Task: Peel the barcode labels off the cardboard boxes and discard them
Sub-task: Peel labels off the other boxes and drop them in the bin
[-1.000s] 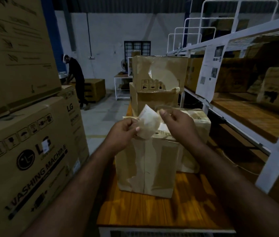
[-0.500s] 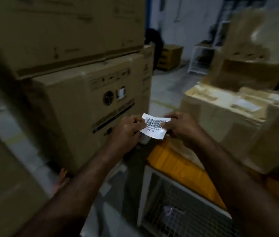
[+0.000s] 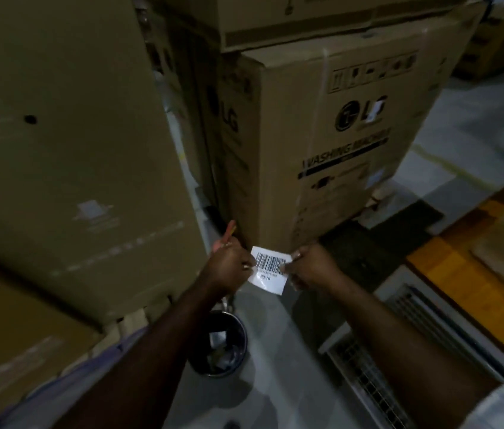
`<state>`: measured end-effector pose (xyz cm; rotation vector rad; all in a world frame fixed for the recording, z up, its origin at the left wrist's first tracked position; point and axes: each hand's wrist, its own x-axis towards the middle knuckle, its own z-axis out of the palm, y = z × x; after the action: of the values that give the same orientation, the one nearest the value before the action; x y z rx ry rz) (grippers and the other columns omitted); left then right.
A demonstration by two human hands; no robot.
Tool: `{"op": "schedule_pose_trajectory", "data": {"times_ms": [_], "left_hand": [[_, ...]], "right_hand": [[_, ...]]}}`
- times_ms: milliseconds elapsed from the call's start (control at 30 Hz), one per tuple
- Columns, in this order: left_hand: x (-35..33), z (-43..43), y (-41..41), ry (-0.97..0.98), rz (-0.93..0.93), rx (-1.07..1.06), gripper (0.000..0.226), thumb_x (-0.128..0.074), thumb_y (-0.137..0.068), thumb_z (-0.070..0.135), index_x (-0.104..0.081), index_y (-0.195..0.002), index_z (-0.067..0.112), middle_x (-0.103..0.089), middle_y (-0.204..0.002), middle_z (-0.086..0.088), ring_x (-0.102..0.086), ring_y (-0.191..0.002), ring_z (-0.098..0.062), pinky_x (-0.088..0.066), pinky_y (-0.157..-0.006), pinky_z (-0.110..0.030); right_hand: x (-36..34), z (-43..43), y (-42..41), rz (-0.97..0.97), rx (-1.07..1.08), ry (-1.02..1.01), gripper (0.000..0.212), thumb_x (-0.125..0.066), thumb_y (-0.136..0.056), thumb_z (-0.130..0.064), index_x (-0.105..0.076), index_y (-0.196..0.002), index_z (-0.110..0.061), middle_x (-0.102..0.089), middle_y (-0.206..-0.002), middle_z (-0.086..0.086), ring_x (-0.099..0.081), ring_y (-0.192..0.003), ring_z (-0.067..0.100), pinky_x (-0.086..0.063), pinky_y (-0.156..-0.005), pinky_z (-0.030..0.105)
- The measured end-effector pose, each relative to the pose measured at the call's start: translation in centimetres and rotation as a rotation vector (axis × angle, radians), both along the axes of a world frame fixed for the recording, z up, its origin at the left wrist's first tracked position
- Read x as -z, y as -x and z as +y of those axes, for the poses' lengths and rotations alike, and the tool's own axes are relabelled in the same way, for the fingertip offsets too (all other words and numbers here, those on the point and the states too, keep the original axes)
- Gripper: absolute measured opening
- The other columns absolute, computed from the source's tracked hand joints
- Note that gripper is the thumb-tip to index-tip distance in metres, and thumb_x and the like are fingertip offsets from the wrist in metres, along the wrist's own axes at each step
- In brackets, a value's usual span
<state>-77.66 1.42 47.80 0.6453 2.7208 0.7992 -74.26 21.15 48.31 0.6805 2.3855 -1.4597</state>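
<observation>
Above a dark bin [image 3: 218, 345] on the floor, left hand [image 3: 229, 266] and right hand [image 3: 312, 267] each pinch the barcode label [image 3: 270, 269] with curled fingers.

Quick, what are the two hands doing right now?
Left hand: closed, pinching the barcode label at its left edge.
Right hand: closed, pinching the same label's right edge.

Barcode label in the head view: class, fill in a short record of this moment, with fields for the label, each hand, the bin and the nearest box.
Label: white barcode label, off any box, held in the air
Left hand: left hand pinches the label's left edge
Right hand: right hand pinches its right edge
Bin: dark round bin on the floor, paper scraps inside, partly hidden by the left forearm
Nearest box: LG washing machine box, behind the hands
</observation>
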Motion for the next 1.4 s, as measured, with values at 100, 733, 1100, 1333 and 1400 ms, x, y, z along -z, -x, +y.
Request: {"op": "schedule_pose_trajectory", "data": {"times_ms": [100,733,1100,1333,1400], "left_hand": [[3.8,-3.2,0.0,0.058,-0.117,-0.079,0.03,-0.064,-0.075,0.027,-0.079,-0.097,0.013,-0.072,-0.104,-0.006,-0.065,-0.109,-0.032,-0.047,-0.095,-0.03],[30.8,-8.9,1.8,0.204,-0.616,-0.378,0.036,-0.061,-0.095,0.022,-0.063,-0.13,0.014,-0.058,-0.14,-0.009,-0.052,-0.127,-0.027,-0.036,-0.099,-0.025],[34.9,-8.6,2.4,0.254,-0.764,-0.457,0.028,-0.063,-0.093,0.026,-0.07,-0.117,0.013,-0.067,-0.122,-0.011,-0.059,-0.116,-0.03,-0.044,-0.088,-0.027],[30.0,-6.8,3.5,0.342,-0.785,-0.315,0.034,-0.06,-0.095,0.025,-0.066,-0.125,0.01,-0.063,-0.131,-0.013,-0.056,-0.122,-0.031,-0.043,-0.094,-0.03],[27.7,-5.6,4.1,0.349,-0.774,-0.252,0.034,-0.057,-0.098,0.023,-0.064,-0.127,0.009,-0.061,-0.133,-0.013,-0.056,-0.122,-0.031,-0.043,-0.095,-0.03]], "right_hand": [[3.8,-3.5,1.2,-0.083,0.02,0.02,0.025,-0.083,-0.071,-0.001,-0.058,-0.068,0.0,-0.063,-0.062,0.019,-0.058,-0.042,0.021,-0.052,-0.043,0.033],[38.5,-12.1,9.4,-0.461,-0.354,-0.223,0.017,-0.072,-0.079,-0.014,-0.059,-0.076,-0.004,-0.072,-0.092,0.015,-0.072,-0.088,0.034,-0.06,-0.077,0.038],[42.5,-12.9,10.4,-0.492,-0.488,-0.231,0.022,-0.055,-0.092,-0.018,-0.069,-0.103,-0.006,-0.07,-0.104,0.016,-0.066,-0.1,0.035,-0.053,-0.082,0.036],[37.6,-9.7,8.2,-0.487,-0.571,-0.225,0.029,-0.059,-0.093,-0.026,-0.068,-0.109,-0.003,-0.067,-0.115,0.017,-0.062,-0.109,0.035,-0.051,-0.089,0.036],[34.6,-8.7,7.4,-0.478,-0.639,-0.196,0.033,-0.054,-0.097,-0.028,-0.068,-0.112,-0.002,-0.065,-0.12,0.017,-0.06,-0.114,0.033,-0.048,-0.094,0.035]]}}
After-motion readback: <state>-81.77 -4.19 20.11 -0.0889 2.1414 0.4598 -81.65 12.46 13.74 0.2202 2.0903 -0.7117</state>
